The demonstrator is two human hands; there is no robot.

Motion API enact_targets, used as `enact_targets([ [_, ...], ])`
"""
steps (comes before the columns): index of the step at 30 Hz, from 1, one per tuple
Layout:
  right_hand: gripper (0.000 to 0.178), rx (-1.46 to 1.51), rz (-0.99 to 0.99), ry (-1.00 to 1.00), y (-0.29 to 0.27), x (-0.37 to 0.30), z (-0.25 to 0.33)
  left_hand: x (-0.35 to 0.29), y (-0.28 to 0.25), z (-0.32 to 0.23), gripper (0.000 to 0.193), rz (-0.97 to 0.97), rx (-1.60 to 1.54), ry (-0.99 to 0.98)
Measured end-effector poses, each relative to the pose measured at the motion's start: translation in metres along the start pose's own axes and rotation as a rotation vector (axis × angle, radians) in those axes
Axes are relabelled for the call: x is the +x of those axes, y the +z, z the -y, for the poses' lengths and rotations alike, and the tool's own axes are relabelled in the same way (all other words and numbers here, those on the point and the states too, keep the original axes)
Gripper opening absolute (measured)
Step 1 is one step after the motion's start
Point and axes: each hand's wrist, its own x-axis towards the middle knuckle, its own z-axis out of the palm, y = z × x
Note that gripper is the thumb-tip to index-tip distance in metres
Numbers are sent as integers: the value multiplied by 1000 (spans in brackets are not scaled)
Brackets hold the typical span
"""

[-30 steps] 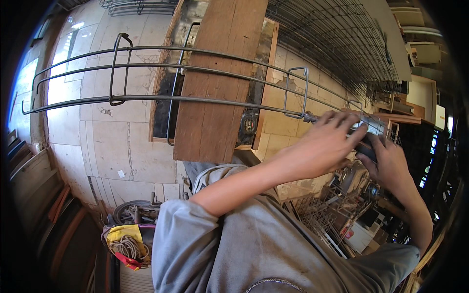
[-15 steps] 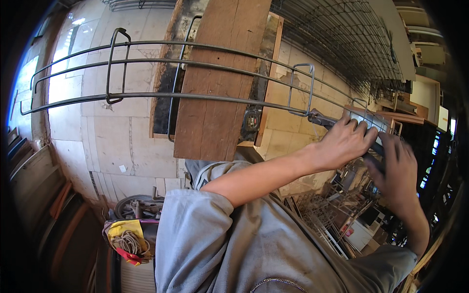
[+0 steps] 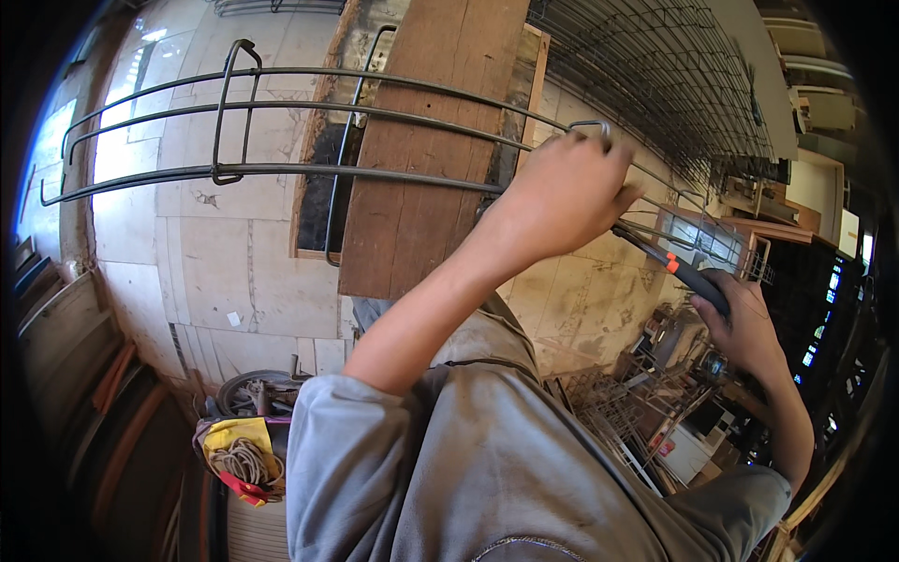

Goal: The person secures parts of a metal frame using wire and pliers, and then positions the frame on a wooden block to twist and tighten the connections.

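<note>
A long rebar cage (image 3: 281, 171) of dark steel bars with bent wire stirrups lies across a brown wooden plank (image 3: 421, 140). My left hand (image 3: 573, 195) is at the right part of the cage, beside a stirrup, its fingers curled and slightly blurred. What they pinch is hidden behind the hand. My right hand (image 3: 744, 323) grips a hand tool (image 3: 695, 280) with a dark handle and an orange band. The tool slants up and left, its tip ending close below my left hand. A thin wire curves beside my right fingers.
A stack of wire mesh cages (image 3: 655, 66) fills the far right. At lower left, a yellow and red bag (image 3: 239, 440) carries coiled cord, near a wheel. Metal racks and scrap (image 3: 646, 412) stand at right. Pale floor tiles (image 3: 206, 253) lie under the cage.
My left hand has left the tool and moved left and up to the stirrup. My right hand has lowered slightly, keeping the tool, whose handle now shows. The cage has shifted slightly.
</note>
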Motion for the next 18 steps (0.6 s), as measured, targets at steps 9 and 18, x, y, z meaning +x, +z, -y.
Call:
enact_targets([
  [9, 43, 25, 0, -132, 36, 23, -47, -36, 52, 23, 17, 42, 387, 87],
  [18, 40, 122, -27, -186, 56, 33, -62, -35, 53, 27, 21, 54, 361, 67],
])
